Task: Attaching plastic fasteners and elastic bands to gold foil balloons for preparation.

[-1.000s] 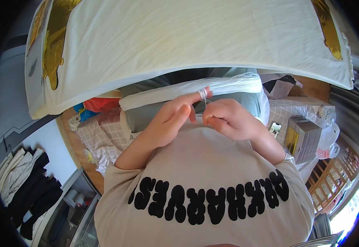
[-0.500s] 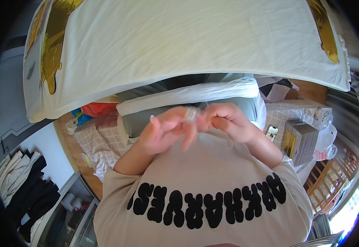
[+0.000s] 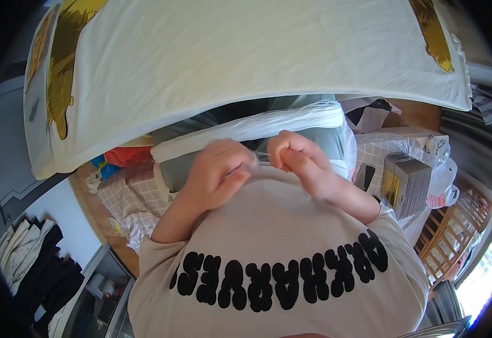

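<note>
My two hands are raised in front of my chest, close together. A short length of thin white thread (image 3: 262, 154) runs between them. My right hand (image 3: 305, 163) is closed, thumb pressed against curled fingers, pinching the thread. My left hand (image 3: 219, 173) is curled at the other end of it, its fingertips smeared by motion. Beyond both hands, a thick bundle of loose white strands (image 3: 291, 121) lies across my lap, over grey-green cloth (image 3: 325, 143).
A bed or table with a cream cover (image 3: 246, 50) and gold foil shapes (image 3: 63, 84) spans the far side. To my right are a phone (image 3: 365, 177), a stack of cards or booklets (image 3: 409, 183) and a plastic bag (image 3: 442, 181). Red plastic (image 3: 126, 156) lies at left.
My left hand's fingers, spread before, have curled in, and the hand has shifted slightly left. A thread now shows between the hands. The phone's lit screen has gone dark.
</note>
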`<state>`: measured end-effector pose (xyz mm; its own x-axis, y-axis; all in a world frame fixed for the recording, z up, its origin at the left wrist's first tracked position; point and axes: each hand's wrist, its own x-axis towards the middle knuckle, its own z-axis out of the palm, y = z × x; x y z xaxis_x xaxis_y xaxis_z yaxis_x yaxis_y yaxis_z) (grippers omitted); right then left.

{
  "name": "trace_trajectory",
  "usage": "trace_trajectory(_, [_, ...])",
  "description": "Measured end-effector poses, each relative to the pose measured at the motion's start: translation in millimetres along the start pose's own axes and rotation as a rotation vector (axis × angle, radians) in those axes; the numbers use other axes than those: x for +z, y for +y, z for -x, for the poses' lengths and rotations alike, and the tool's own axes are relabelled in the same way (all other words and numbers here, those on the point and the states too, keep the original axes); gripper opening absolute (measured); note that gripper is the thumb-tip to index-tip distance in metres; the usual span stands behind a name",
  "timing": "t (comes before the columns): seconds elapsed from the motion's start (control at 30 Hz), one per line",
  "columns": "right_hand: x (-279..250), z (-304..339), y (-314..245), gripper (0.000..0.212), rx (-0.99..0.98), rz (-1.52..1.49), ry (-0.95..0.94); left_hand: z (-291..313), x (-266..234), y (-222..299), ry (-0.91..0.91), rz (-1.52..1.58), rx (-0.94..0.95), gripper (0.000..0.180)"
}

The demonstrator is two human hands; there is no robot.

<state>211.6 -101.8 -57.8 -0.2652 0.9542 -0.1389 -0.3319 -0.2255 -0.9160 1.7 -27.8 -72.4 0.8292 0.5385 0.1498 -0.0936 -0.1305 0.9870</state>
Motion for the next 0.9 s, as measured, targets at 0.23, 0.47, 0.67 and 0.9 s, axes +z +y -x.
trace_trajectory(0.23, [2.5, -2.7, 7.9, 0.018, -0.059, 0.141, -0.025, -3.1, 23.7, 9.0, 0.282, 0.731, -0.263, 0.051])
trace_trajectory(0.47, [-0.5, -6.5, -8.5, 0.013, -0.152, 0.224, -0.021, -4.2, 3.1, -12.2, 0.056, 0.142, 0.007, 0.042])
trace_trajectory(0.67, [6.0, -7.5, 2.7, 0.007, -0.278, 0.547, -0.017, -6.5, 14.7, -2.2, 0.224, -0.049, -0.159, 0.035])
trace_trajectory(0.9, [6.3, -9.5, 22.6, 0.022, -0.652, 1.112, 0.095, -7.1, 34.8, -2.7, 0.432, 0.544, -0.341, 0.031])
